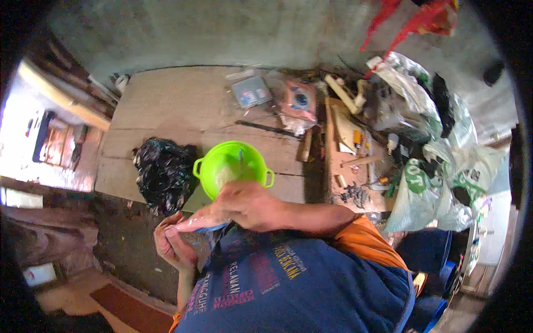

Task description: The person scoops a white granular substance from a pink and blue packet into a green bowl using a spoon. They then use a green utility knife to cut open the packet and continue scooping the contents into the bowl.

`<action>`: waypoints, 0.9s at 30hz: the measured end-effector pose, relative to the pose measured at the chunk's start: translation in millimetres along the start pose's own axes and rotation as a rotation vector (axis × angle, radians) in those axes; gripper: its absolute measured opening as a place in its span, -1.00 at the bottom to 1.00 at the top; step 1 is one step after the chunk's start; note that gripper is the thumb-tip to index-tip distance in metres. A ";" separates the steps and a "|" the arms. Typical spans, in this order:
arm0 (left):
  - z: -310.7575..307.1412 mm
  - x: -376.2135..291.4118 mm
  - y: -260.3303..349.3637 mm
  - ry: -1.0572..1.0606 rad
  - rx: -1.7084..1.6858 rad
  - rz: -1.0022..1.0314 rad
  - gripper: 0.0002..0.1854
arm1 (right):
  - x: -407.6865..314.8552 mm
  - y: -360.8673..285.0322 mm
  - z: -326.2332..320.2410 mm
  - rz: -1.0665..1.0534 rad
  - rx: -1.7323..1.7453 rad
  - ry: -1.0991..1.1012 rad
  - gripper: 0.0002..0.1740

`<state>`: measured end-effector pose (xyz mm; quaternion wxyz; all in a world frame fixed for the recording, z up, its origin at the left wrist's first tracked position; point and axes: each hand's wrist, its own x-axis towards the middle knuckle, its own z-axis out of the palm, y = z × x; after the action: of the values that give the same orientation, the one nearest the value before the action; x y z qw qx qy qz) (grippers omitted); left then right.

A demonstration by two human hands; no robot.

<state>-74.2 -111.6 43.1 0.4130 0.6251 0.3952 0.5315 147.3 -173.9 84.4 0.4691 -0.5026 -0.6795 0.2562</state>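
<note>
My right hand [245,204] is closed at the near rim of a bright green plastic basin with two handles [256,166]. Between it and my left hand [177,245], lower left, stretches a glossy pinkish plastic packet [204,222] with a blue edge. The left fingertips pinch its left end; the right fingers hide the other. Pale, grainy material [225,175] lies in the basin, and a thin bluish utensil handle [240,157] stands in it. Left of the basin sits a crumpled black plastic bag [164,175].
Wooden boards [158,100] form the work surface against a wall. Farther back lie a clear plastic box [251,92] and a pink package [299,102]. At right are a wooden tray [333,175] of tools and scraps, a light bulb [392,143] and bulging plastic bags [420,195].
</note>
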 end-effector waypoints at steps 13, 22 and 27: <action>-18.7 31.1 28.2 -0.328 -0.139 0.036 -0.48 | 41.7 -10.7 -15.2 -0.162 -0.052 -0.109 -0.84; -13.4 55.6 60.3 -0.526 0.432 0.421 -0.86 | 46.2 -18.6 -1.1 -0.105 0.078 -0.147 -0.82; -28.3 61.0 64.4 -0.402 0.335 0.291 -0.92 | 25.2 15.8 1.8 -0.040 -0.007 0.146 -0.49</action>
<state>-91.2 -74.2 126.7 0.2935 0.8273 0.2941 0.3781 151.3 -144.6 80.2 0.5206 -0.5079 -0.6544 0.2071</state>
